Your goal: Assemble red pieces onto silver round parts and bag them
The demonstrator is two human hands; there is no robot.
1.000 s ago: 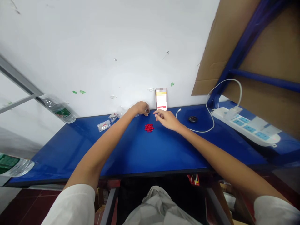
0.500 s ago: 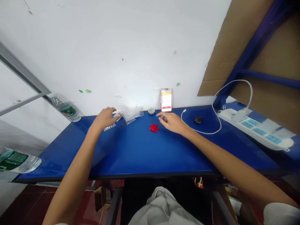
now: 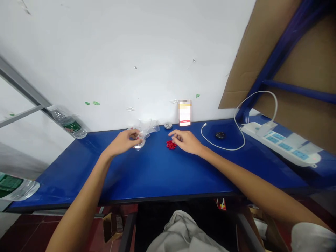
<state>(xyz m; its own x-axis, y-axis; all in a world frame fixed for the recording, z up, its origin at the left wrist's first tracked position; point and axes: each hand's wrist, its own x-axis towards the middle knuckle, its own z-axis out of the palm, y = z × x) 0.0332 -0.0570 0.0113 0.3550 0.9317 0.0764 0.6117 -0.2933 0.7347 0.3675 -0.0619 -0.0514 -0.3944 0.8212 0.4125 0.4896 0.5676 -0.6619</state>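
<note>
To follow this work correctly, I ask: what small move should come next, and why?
Probably bring the right hand over to the small shiny packet: the left hand appears to pinch it alone, while the right is near the red pieces, with nothing visibly held.

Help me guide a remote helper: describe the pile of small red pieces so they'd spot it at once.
On the glossy blue tabletop, find the upright, rectangular, lit phone by the white wall. Closer in, next to the bare right hand, lies the pile of small red pieces. Its loose, bright red heap differs from the round, silvery disc behind it.
</note>
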